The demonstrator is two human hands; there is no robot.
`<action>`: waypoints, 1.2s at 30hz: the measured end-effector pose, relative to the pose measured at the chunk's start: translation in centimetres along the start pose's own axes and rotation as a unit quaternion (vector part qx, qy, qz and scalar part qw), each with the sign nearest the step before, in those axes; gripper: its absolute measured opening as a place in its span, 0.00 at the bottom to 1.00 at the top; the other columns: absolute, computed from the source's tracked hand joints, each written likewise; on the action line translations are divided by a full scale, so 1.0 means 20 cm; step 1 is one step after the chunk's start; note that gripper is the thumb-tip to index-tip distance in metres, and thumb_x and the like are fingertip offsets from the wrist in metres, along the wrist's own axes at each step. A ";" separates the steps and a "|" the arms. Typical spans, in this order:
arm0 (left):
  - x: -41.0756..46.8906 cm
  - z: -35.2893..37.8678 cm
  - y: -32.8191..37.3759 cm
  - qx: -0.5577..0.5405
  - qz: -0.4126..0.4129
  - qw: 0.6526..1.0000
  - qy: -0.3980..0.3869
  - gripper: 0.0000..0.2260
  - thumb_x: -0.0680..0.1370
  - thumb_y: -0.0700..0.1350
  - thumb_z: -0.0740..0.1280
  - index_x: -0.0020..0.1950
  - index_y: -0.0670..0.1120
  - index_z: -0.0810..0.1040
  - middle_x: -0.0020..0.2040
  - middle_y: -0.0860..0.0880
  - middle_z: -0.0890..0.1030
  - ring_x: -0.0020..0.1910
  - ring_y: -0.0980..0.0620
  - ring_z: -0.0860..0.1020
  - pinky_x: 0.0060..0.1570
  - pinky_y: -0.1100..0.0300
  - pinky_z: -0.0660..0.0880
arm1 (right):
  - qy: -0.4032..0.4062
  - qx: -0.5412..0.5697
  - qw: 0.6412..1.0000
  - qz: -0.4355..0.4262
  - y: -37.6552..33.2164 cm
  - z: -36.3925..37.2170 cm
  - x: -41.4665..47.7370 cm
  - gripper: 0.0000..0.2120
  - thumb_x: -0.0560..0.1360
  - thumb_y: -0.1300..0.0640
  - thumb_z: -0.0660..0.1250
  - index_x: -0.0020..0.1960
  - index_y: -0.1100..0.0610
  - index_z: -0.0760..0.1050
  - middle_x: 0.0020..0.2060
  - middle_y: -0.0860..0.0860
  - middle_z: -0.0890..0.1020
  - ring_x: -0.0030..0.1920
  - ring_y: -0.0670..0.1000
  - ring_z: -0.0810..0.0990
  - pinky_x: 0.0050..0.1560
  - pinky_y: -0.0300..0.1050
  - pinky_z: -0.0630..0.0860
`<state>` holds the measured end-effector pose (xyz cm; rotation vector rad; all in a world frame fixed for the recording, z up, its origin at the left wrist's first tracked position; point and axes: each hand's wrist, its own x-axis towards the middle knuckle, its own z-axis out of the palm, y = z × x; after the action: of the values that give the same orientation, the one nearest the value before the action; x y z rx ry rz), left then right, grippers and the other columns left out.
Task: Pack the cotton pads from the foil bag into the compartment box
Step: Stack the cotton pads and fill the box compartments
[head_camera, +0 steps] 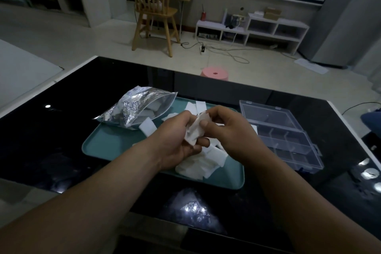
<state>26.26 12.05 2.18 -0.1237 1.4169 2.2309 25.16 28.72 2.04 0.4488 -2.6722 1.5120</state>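
cotton pads (194,131), white soft squares, sit as a small stack above the teal plastic tray (107,146); left hand (175,142) grips it, right hand (226,130) pinches its top. i would square the edges before moving to the clear plastic compartment box (288,144).

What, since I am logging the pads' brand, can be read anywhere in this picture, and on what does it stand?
Nothing here is legible.
On the foil bag: blue print on its silver side, too blurred to read.
On the red can on the far white shelf: too small to read.
On the cotton pads, teal tray and clear compartment box: no print shows.
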 end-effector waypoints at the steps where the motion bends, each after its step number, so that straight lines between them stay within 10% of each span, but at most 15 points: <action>1: 0.00 0.00 0.00 0.011 0.001 1.000 0.018 0.16 0.82 0.43 0.54 0.60 0.38 0.77 0.42 0.42 0.82 0.36 0.47 0.77 0.31 0.60 0.70 | 0.003 0.007 1.000 0.005 0.00 -0.01 0.00 0.01 0.81 0.53 0.71 0.51 0.49 0.81 0.46 0.44 0.85 0.46 0.42 0.84 0.45 0.34 0.79; 9: 0.00 0.00 0.00 -0.044 -0.021 0.998 0.026 0.18 0.84 0.47 0.56 0.65 0.40 0.78 0.53 0.37 0.85 0.48 0.39 0.85 0.43 0.50 0.83 | -0.034 0.037 0.998 0.034 -0.02 -0.10 0.01 0.05 0.79 0.53 0.73 0.54 0.49 0.79 0.44 0.52 0.86 0.46 0.57 0.86 0.52 0.66 0.82; 24: 0.01 -0.02 0.00 -0.054 -0.012 0.998 -0.016 0.17 0.85 0.46 0.55 0.62 0.40 0.80 0.53 0.36 0.84 0.40 0.46 0.80 0.35 0.60 0.77 | 0.010 0.004 1.000 -0.022 -0.03 -0.14 -0.01 0.01 0.79 0.57 0.73 0.49 0.51 0.83 0.45 0.45 0.85 0.48 0.43 0.83 0.51 0.40 0.80; 36: 0.01 -0.03 0.00 -0.007 -0.031 0.998 -0.055 0.17 0.83 0.44 0.57 0.69 0.41 0.76 0.46 0.42 0.82 0.35 0.53 0.72 0.32 0.64 0.68 | -0.043 0.134 0.989 0.038 -0.02 -0.18 -0.01 0.02 0.81 0.60 0.69 0.49 0.55 0.80 0.43 0.49 0.83 0.46 0.49 0.81 0.53 0.50 0.77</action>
<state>26.03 11.60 1.81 -0.0475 1.3212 2.1645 25.02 31.63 4.27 0.4365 -2.5830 1.9282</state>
